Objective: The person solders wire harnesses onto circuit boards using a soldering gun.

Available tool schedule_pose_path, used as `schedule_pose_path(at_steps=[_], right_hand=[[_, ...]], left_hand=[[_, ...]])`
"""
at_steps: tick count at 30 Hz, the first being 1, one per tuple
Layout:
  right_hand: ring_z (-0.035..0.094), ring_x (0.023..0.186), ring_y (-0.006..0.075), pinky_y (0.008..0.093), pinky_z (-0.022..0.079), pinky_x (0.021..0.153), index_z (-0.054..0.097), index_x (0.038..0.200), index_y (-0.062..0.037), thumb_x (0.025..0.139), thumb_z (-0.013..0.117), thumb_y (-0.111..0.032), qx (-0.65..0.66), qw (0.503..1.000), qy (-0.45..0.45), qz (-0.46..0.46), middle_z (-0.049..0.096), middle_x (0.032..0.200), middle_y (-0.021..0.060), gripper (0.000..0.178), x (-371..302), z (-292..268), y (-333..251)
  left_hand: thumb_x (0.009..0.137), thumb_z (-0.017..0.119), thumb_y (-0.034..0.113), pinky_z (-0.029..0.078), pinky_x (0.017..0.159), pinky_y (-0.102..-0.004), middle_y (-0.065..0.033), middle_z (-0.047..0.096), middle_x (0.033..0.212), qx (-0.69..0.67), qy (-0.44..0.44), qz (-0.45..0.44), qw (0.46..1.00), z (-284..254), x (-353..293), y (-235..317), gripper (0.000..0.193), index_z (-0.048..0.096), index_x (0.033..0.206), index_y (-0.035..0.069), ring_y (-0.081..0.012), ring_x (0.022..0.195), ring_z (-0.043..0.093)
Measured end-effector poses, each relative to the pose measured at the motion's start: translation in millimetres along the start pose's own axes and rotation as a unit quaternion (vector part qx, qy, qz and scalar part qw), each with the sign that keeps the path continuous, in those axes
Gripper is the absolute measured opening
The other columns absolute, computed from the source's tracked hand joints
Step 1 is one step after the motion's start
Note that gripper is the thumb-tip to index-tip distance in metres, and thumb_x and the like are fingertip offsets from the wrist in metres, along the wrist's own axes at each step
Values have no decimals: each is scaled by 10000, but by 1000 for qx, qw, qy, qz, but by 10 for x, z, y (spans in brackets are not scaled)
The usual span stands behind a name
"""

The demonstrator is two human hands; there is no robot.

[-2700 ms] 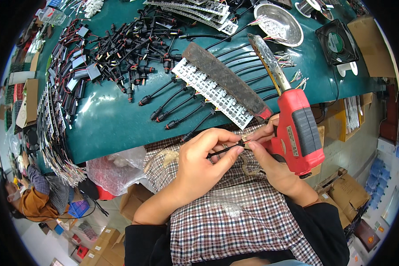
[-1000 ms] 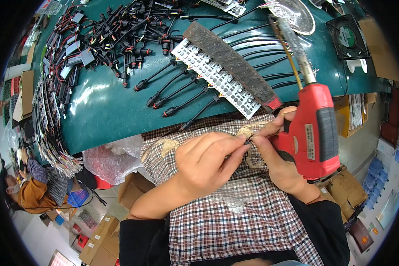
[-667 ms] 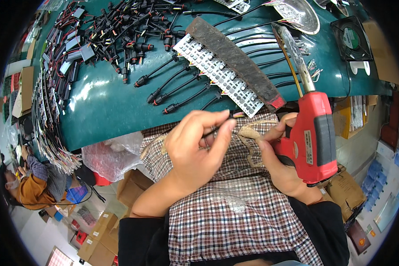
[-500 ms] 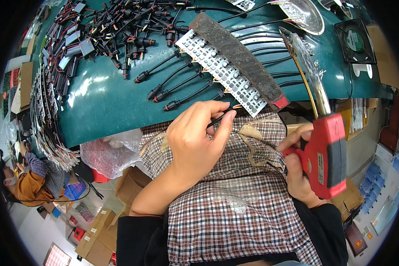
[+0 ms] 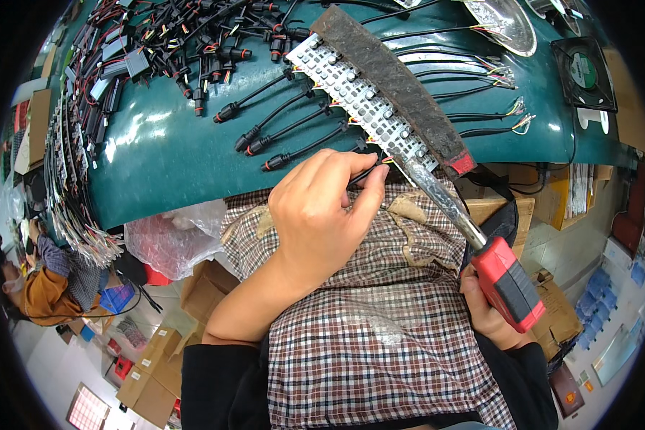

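Note:
My left hand (image 5: pixel 326 208) pinches a short black cable (image 5: pixel 362 174) between thumb and fingers, its thin coloured wires at the near end of a white circuit board strip (image 5: pixel 347 89). My right hand (image 5: pixel 491 312) is wrapped round the handle of a red and black soldering gun (image 5: pixel 505 279). The gun's metal barrel slants up left, and its tip is at the board's near end, close to those wires. A dark, worn flat bar (image 5: pixel 390 86) with a red end lies along the board. Several black connector cables (image 5: pixel 294 129) stick out from the board's left side.
Black connectors (image 5: pixel 215 43) are heaped at the far left of the green table (image 5: pixel 165 165), beside grey modules and wire bundles (image 5: pixel 79 193). Beyond the bar lie stripped cable ends (image 5: pixel 509 111), a metal dish (image 5: pixel 505 25) and a small fan (image 5: pixel 584 72). Another person (image 5: pixel 54 287) sits at left.
The soldering gun has swung down and left, from pointing upward to its tip at the board's near end. My left hand keeps its pinch on the cable.

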State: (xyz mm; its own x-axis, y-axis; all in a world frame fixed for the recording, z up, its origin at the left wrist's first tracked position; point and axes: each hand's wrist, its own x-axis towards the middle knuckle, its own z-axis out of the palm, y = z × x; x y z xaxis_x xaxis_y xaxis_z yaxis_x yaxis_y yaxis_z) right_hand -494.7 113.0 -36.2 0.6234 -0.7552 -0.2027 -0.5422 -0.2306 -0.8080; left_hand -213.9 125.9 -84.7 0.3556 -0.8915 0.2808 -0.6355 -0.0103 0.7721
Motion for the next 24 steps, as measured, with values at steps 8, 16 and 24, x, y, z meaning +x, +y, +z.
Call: schedule_pose_path(at_steps=[8, 16, 24], right_hand=[[674, 850, 317, 387, 550, 752, 697, 1028, 1, 828, 738, -6, 6, 999, 32, 22, 650, 976, 158, 204, -35, 80, 48], [679, 937, 349, 410, 549, 840, 695, 1083, 7, 848, 761, -75, -5, 997, 53, 55, 664, 1049, 189, 257, -27, 115, 18], [675, 917, 335, 396, 542, 811, 687, 1094, 16, 859, 763, -93, -15, 999, 4, 34, 657, 1056, 186, 270, 1, 51, 28]], left_hand=[[790, 822, 84, 401, 461, -294, -21, 636, 699, -3, 0, -1, 1000, -10, 6, 13, 132, 712, 856, 53, -144, 485, 520], [822, 821, 39, 397, 472, -214, -46, 704, 779, 1, -11, 3, 1000, -21, 0, -11, 113, 738, 895, 12, -67, 511, 517], [822, 821, 44, 399, 467, -212, -47, 710, 782, -3, -7, 4, 1000, -15, 2, -16, 113, 738, 891, 14, -65, 507, 520]])
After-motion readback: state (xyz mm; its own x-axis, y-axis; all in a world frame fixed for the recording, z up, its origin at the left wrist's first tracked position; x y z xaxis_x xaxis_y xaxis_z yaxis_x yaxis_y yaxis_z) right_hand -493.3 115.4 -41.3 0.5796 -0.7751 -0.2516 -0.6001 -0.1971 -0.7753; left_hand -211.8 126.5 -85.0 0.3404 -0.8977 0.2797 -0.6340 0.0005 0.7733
